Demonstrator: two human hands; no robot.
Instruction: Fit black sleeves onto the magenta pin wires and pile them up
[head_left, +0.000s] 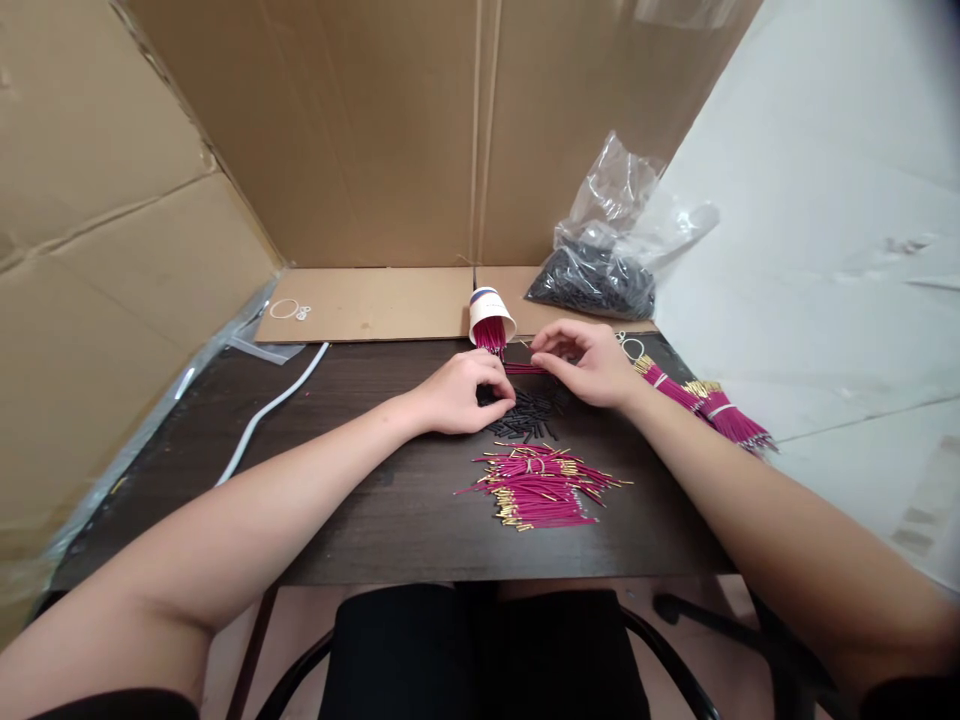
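My left hand (461,392) rests on the dark table (360,500), fingers closed over the left edge of a small heap of short black tubes (529,415). My right hand (589,362) pinches one end of a magenta wire (521,368) that stretches between both hands. A loose pile of magenta wires with gold tips (540,487) lies just in front of the tubes. A tipped paper cup (489,315) holds more magenta wires behind my hands.
Tied bundles of magenta wires (709,405) lie at the right table edge. A clear bag of black tubes (600,270) sits at the back right on cardboard (375,303). Cardboard walls enclose the back and left. A white strip (270,408) lies at the left.
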